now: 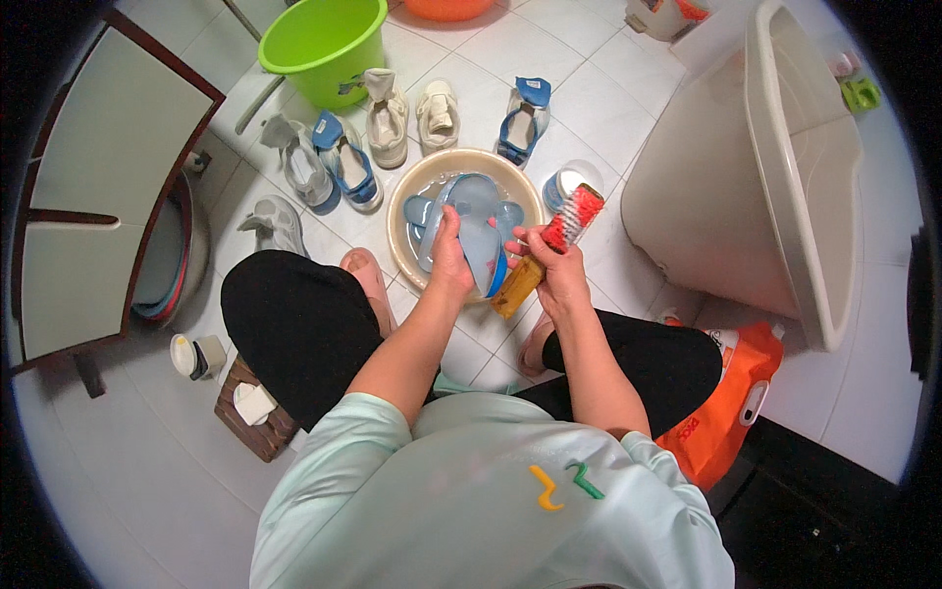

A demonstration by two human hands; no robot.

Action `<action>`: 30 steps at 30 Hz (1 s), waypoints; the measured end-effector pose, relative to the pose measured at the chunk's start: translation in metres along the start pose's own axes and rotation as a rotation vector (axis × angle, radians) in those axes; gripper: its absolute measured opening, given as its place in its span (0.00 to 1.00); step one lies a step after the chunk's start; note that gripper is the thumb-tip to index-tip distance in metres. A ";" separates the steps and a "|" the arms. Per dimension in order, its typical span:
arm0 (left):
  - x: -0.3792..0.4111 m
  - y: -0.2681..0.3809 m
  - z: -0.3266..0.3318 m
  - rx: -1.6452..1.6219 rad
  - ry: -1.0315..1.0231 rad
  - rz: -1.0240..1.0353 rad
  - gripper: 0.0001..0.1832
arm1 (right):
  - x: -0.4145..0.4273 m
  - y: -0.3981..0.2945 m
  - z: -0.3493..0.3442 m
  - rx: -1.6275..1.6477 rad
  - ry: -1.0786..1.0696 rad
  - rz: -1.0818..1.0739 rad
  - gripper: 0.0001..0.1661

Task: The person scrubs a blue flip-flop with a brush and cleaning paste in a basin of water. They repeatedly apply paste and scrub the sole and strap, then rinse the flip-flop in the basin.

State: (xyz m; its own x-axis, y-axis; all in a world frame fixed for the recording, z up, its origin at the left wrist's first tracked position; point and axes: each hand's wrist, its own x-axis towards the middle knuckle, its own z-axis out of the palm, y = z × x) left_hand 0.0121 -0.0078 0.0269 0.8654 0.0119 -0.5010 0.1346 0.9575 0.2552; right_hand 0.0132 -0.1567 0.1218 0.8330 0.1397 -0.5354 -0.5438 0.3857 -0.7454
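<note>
My left hand grips a blue plastic slipper over a cream basin. In the basin lie more blue slippers in water. My right hand holds a wooden scrubbing brush with red and white bristles, tilted, just right of the slipper; its fingertips are close to the slipper's edge. Behind the brush's bristle end stands an open tub with white contents. The part of the slipper under my left palm is hidden.
Several shoes stand around the basin's far and left sides, before a green bucket. At right are a large beige tub and an orange bag. A wooden stool or board bearing white soap sits at left, below a cabinet.
</note>
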 end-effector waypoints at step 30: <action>0.021 -0.027 0.001 0.579 0.457 0.145 0.19 | 0.059 0.076 -0.017 -0.218 0.145 0.192 0.10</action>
State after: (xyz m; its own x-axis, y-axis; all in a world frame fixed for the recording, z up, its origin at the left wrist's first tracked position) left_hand 0.0268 -0.0339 0.0100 0.6239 0.3656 -0.6907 0.3762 0.6342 0.6755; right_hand 0.0192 -0.1346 0.0275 0.6983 0.0541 -0.7137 -0.7117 0.1584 -0.6844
